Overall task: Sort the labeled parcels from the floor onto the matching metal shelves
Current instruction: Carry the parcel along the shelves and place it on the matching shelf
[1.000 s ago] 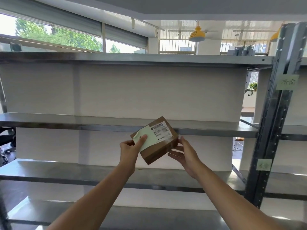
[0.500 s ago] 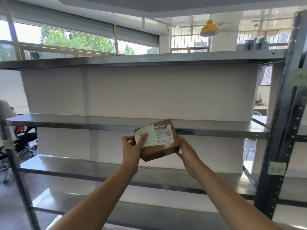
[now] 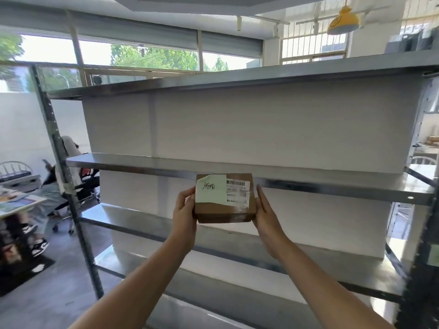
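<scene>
Both hands now square the parcel (image 3: 225,198) up; a second ago it sat tilted, and my view has swung left, bringing the left upright (image 3: 62,160) into frame. I judge I'm reading its label to pick a shelf. Left hand (image 3: 184,216) grips the left edge, fingers curled. Centre frame, against the middle shelf (image 3: 142,163) lip, the brown box shows a green handwritten note (image 3: 211,189) beside a barcode label (image 3: 238,192). Right hand (image 3: 265,213) presses flat against its right side.

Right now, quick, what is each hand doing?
Left hand: gripping the cardboard parcel's left side.
Right hand: pressed flat against its right side, helping hold it.
</scene>
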Demonstrator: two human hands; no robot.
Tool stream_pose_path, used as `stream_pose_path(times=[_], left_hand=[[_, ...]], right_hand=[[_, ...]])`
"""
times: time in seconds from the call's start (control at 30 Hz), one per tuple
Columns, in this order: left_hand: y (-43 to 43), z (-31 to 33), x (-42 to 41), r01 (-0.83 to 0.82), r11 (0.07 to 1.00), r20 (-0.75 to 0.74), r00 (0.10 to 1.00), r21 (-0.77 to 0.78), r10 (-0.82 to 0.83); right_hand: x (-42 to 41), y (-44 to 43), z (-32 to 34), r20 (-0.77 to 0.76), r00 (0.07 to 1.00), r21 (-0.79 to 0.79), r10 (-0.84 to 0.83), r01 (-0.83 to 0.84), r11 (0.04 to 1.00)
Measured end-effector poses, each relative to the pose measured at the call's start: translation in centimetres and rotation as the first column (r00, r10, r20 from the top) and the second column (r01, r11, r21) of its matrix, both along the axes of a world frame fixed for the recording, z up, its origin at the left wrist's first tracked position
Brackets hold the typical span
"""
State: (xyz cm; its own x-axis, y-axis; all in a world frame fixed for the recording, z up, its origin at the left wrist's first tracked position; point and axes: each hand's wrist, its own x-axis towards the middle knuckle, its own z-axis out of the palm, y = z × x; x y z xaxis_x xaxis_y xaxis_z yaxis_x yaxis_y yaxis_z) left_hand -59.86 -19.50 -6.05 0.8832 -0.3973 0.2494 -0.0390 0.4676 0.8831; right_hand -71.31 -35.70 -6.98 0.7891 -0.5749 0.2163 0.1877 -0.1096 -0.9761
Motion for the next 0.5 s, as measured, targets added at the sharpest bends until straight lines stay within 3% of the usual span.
stream_pose_path(times=[0.5], left_hand=[[13.3,-3.3,3.7,-0.323,0.946,-0.108,0.941,0.007,0.322]], right_hand=[[10.8,10.4,-3.5,-0.007,0.937,0.164,0.349,-0.343,0.925]])
